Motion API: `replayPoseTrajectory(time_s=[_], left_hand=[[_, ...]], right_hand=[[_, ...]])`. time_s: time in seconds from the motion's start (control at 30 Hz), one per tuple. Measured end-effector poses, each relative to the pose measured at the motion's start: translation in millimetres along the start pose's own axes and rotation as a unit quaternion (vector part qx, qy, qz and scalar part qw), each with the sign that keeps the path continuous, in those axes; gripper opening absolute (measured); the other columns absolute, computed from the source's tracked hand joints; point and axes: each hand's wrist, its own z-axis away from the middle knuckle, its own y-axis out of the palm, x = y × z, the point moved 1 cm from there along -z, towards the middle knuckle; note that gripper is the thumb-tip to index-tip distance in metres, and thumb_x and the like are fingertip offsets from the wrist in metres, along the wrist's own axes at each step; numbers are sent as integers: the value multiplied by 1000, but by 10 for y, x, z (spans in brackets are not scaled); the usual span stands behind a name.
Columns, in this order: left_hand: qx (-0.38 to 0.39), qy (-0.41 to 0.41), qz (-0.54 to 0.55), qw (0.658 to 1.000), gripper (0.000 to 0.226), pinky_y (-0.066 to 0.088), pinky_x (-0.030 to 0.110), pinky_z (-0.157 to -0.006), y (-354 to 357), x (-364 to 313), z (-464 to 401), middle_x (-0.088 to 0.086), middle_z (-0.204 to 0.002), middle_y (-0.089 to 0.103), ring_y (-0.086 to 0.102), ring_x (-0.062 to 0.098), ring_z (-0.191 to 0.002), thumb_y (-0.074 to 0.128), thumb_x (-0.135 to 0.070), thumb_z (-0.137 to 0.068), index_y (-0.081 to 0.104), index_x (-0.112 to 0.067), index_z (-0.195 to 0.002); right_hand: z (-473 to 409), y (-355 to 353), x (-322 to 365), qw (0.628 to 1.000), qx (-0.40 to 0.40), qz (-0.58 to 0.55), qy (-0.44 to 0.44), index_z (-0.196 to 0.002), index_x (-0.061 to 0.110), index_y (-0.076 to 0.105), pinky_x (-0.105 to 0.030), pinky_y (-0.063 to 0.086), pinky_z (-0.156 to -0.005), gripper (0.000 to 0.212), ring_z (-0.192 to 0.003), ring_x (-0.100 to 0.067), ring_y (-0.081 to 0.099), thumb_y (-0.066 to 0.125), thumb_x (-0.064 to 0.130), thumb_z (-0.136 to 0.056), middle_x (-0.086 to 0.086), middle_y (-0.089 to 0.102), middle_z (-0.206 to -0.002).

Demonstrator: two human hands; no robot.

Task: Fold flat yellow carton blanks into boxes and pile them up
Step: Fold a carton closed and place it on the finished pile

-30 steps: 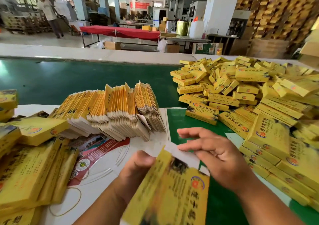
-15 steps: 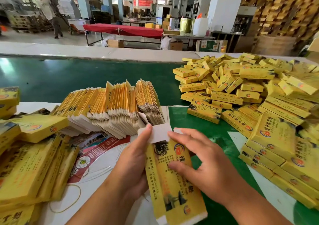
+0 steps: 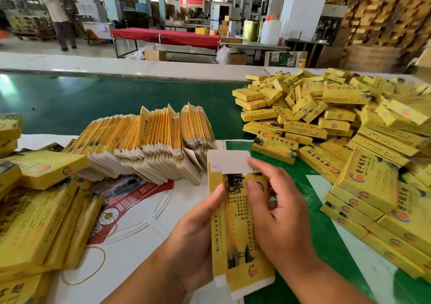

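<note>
Left hand and right hand gripping one yellow carton, white end flap up. Behind it, leaning row of flat blanks mid-tabletop. Heap of folded boxes along right edge.

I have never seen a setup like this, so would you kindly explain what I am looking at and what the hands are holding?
There is no machine: a camera worn on a person's head looks down at their own hands. The left hand and right hand together hold one yellow carton, its white end flap still open. On the green work surface behind it stands a row of flat blanks. To the right lies a big pile of folded boxes; more yellow cartons are stacked at the left.
</note>
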Motion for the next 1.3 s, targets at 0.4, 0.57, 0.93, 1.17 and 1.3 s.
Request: replayPoseTrajectory(time_s=[0.4,0.57,0.93,1.17,1.3], left_hand=[[-33,-57,-154,986,69,36,63,-105,-188,-59,-27,35,-132,48,51,47,-116,58,-73,-76,63,-24,-124],[-73,-22,-226,971,84,52,40,-87,-86,-107,-224,9,-93,73,70,16,-87,81,-74,-36,76,-19,-99],[-35,-90,-161,982,79,56,40,-77,-203,-74,-35,15,-98,68,67,27,-81,88,-54,-50,67,-10,-112],[-117,45,-336,933,70,57,32,-81,-44,-188,12,7,-106,72,70,20,-96,77,-65,-60,67,-20,-112],[-170,85,-413,891,87,57,48,-85,-20,-201,22,12,-104,72,69,29,-97,82,-68,-48,61,-15,-114]], right_hand=[[-28,-45,-17,976,192,-50,91,-97,33,58,-17,50,-88,25,-116,3,54,59,50,-78,25,48,-126],[-63,-127,-7,947,258,-123,148,-80,36,63,-19,50,-56,24,-79,-1,61,59,59,-77,21,53,-92],[-93,-163,-85,885,221,-324,250,-87,-9,59,-32,45,-48,42,-66,-29,54,65,32,-84,-14,56,-79],[0,-95,-52,935,179,-193,237,-108,42,66,-29,58,-85,50,-101,-5,69,74,67,-65,15,72,-108],[-7,-85,-2,923,229,-197,237,-105,34,74,-34,57,-88,43,-97,-11,72,71,60,-71,9,76,-102]])
